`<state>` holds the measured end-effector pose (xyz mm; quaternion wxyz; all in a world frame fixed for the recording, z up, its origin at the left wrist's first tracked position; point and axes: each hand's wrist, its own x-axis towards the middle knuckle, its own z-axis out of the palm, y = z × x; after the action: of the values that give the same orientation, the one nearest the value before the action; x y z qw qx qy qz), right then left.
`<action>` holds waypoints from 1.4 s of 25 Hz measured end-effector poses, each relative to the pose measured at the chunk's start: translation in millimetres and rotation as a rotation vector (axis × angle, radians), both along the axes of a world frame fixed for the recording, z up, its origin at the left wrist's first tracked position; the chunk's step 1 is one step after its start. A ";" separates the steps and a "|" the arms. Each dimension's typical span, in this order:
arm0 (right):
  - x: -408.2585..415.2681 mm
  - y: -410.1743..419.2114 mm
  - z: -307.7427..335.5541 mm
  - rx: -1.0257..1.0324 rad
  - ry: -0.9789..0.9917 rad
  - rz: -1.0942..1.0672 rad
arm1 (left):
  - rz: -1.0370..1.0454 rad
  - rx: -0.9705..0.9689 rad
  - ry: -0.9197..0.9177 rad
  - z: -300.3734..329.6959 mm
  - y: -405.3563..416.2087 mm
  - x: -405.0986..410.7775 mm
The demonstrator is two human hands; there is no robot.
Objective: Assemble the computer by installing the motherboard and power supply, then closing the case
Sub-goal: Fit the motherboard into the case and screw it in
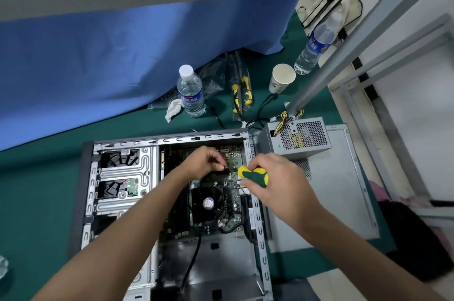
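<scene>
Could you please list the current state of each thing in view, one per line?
Computer case: lying open, side panel off.
Motherboard: inside the case.
Power supply: outside the case, not installed.
Side panel: flat beside the case.
Left hand: pinching something small over the motherboard.
Right hand: gripping the screwdriver.
Near bottle: upright, capped.
Paper cup: upright.

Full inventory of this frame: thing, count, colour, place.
computer case: 1, grey, open, lying centre on green mat
motherboard: 1, green-black, inside case
power supply: 1, grey, outside case, on the side panel
side panel: 1, grey, flat, right of case
water bottles: 2, clear with blue labels, behind case
paper cup: 1, white, behind power supply
spare screwdrivers: yellow-black, count unclear, in clear bag behind case
screwdriver: 1, green-yellow handle, gripped by right hand
left hand: pinches something small and dark over motherboard
right hand: over case's right edge
</scene>
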<state>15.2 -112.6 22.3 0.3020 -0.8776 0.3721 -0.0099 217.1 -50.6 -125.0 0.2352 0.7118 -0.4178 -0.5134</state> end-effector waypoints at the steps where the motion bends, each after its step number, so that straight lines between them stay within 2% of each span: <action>1: 3.6 5.3 -1.8 0.009 0.012 0.013 | -0.030 -0.015 -0.079 -1.3 8.7 -0.3; 3: 9.6 13.6 -5.0 0.011 0.030 0.015 | -0.059 -0.019 -0.195 -3.1 21.6 -3.4; 6: 10.8 12.7 -5.4 0.024 -0.010 -0.006 | 0.061 -0.069 -0.304 -9.0 27.8 -16.0; 8: 12.4 6.2 -2.7 0.038 -0.029 -0.012 | 0.160 -0.081 -0.336 -10.4 25.7 -27.0; 13: 26.1 -15.1 12.1 0.103 0.000 0.088 | 0.127 -0.077 -0.382 -9.8 10.5 -55.2; 16: 32.4 -30.3 18.7 -0.007 0.019 0.186 | 0.206 -0.029 -0.433 -8.2 -1.3 -65.6; 20: 40.7 -42.8 23.9 -0.243 0.161 0.334 | 0.410 0.099 -0.401 -11.8 -11.4 -76.3; 25: 48.7 -41.1 20.3 -0.216 0.163 0.375 | 0.472 0.114 -0.394 -18.2 -26.1 -76.5; 30: 52.0 -43.2 12.2 -0.203 0.267 0.447 | 0.482 0.134 -0.410 -26.0 -29.3 -78.2; 35: 48.2 -39.1 8.1 -0.170 0.247 0.400 | 0.517 0.070 -0.323 -28.8 -28.5 -77.3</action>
<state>63.3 -151.7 30.5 0.1753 -0.9506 0.2230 0.1258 139.9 -79.2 -153.8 0.2639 0.8746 -0.2366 -0.3308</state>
